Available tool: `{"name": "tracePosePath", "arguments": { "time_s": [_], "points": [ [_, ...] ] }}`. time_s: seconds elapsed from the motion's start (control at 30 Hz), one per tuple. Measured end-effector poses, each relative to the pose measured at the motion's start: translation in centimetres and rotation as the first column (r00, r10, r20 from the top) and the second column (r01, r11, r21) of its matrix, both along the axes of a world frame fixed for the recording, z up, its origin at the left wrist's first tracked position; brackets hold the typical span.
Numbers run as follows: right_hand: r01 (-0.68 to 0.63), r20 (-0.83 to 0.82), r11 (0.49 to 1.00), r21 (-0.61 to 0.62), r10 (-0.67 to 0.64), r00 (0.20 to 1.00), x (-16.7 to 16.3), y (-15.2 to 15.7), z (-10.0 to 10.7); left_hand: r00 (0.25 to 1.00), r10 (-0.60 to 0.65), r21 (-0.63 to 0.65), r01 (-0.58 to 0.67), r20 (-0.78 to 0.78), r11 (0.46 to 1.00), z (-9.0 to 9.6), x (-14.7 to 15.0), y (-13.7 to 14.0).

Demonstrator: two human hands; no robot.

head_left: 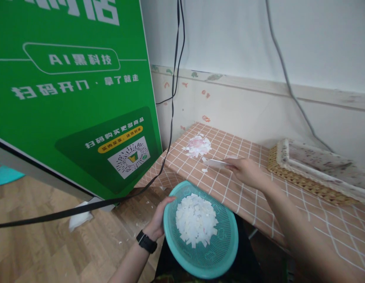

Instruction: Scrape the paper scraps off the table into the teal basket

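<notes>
Left hand: lower centre of the frame, thumb at the rim and the other fingers mostly hidden, the hand [159, 217] holding the colander by its left side.
Left wrist: a black wristwatch [146, 241].
Colander: teal plastic, round, at bottom centre, its rim [234, 236] near the front edge of the table; tilted so that its inside shows.
Colander contents: a heap of white paper scraps [196, 220] in the middle of the bowl.
Right hand: right of centre, the hand [247, 171] closed around one end of a thin flat white piece [216, 163], which points left, low over the cloth; its exact kind is unclear.
Table pile: white and pinkish scraps [198, 145] near the centre, on a brown-and-white checked tablecloth [244, 196]; a few loose bits lie just below the pile.
Wicker basket: at the right edge, a fabric-lined basket [306, 177] against the wall.
Upper left: a green panel [23, 122] with white Chinese lettering and a scan code [129, 157].
Cords: a black cord [102, 204] crosses in front of the panel.
</notes>
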State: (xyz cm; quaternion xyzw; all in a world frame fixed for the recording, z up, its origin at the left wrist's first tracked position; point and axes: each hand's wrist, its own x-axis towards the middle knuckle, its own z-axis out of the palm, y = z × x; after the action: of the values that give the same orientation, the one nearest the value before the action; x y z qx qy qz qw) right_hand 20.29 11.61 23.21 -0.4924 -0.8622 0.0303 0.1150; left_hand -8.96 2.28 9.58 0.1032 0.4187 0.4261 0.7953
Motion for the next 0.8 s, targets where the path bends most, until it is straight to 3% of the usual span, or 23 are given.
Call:
{"name": "tracePosePath", "arguments": {
  "time_s": [0.13,0.33,0.57,0.67,0.8],
  "points": [
    [0.013,0.049,1.0,-0.002,-0.013,0.999,-1.1,-1.0,0.1,0.999,-0.005,0.006,0.005,0.033,1.0,0.3,-0.1,0.1],
    [-0.133,-0.009,0.983,-0.124,0.133,0.991,-2.0,-3.1,1.3,0.999,-0.018,0.005,0.017,0.05,1.0,1.0,-0.2,0.4],
    [0.142,0.089,0.988,0.054,-0.147,0.985,-1.2,1.5,0.0,0.999,-0.026,0.03,0.024,0.046,0.999,1.6,-0.2,0.5],
    [0.135,0.127,0.99,0.041,-0.139,0.982,-1.5,2.3,-0.6,0.999,-0.027,0.039,0.026,0.044,0.999,1.4,-0.3,0.5],
    [0.04,0.122,0.999,0.016,-0.041,0.992,-1.9,0.8,-0.4,0.999,-0.021,0.044,0.019,0.044,0.999,1.2,-0.4,0.6]
  ]
}}
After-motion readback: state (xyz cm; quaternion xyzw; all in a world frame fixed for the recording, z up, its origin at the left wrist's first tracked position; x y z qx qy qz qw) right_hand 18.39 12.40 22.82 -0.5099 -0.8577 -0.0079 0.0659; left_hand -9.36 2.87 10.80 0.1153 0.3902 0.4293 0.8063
